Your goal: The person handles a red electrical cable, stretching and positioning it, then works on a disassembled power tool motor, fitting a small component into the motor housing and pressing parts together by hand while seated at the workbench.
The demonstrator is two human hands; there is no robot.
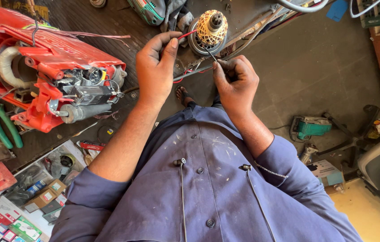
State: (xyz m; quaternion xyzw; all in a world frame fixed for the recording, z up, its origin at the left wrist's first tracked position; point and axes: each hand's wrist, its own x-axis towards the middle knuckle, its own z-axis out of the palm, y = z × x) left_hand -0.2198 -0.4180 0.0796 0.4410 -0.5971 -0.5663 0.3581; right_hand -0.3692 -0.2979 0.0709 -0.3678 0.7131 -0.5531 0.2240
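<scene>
Figure: overhead view of a repair bench, seen from the worker's head. The left hand (156,67) pinched a red wire (186,34) between thumb and forefinger, its fingers closed on it. The right hand (236,82) was shut on a thin dark wire or lead (211,54) that ran up to the same part; whether it also held a small tool could not be told. Both leads came from one motor winding (211,29) — a round, cream-laced coil with a dark shaft end — which sat at the far edge of the desk (109,27), just beyond the fingertips and between the two hands. The hands stood close together but did not touch.

Step in hand, as judged: sorting or dressing the winding's leads. Any further handling would call for a steady pinch and slack in the leads, since fine wire kinks or snaps easily.

Count: one winding; two leads in hand, with further red strands lying under the hands. To the left lay one opened red power tool (60,85) with its motor exposed, and one pair of green-handled pliers (3,127). Near left, a heap of small cartons (15,210) — too many to count. On the floor to the right lay one green grinder (311,127).
</scene>
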